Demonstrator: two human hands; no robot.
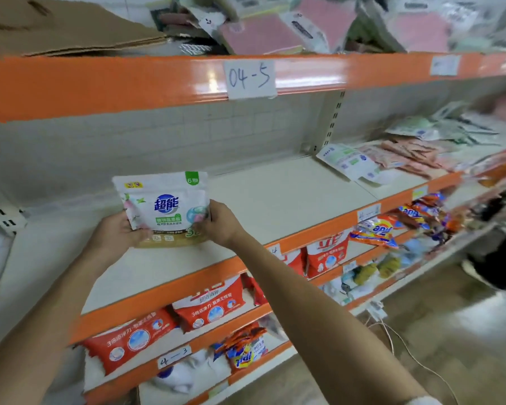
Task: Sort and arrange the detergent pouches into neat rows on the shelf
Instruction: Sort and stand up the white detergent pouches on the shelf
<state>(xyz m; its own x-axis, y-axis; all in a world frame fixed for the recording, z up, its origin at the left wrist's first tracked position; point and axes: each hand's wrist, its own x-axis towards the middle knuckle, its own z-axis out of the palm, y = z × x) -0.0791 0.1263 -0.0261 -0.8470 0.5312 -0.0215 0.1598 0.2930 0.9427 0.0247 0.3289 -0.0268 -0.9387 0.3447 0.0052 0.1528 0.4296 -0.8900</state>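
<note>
A white detergent pouch (164,203) with a blue logo, a green corner tab and a gold base stands upright on the cream shelf board (278,200). My left hand (116,232) grips its lower left edge. My right hand (221,219) grips its lower right edge. The pouch's bottom rests on or just above the board, left of the middle. Further right on the same board lie flat white and pink pouches (392,159) in a loose pile.
An orange beam (158,80) with a paper label "04-5" (250,78) runs overhead. Red and white detergent bags (211,305) and orange packets (376,230) fill the lower shelves. Cardboard and pink packs sit on the top shelf. A white cable (398,340) trails on the floor.
</note>
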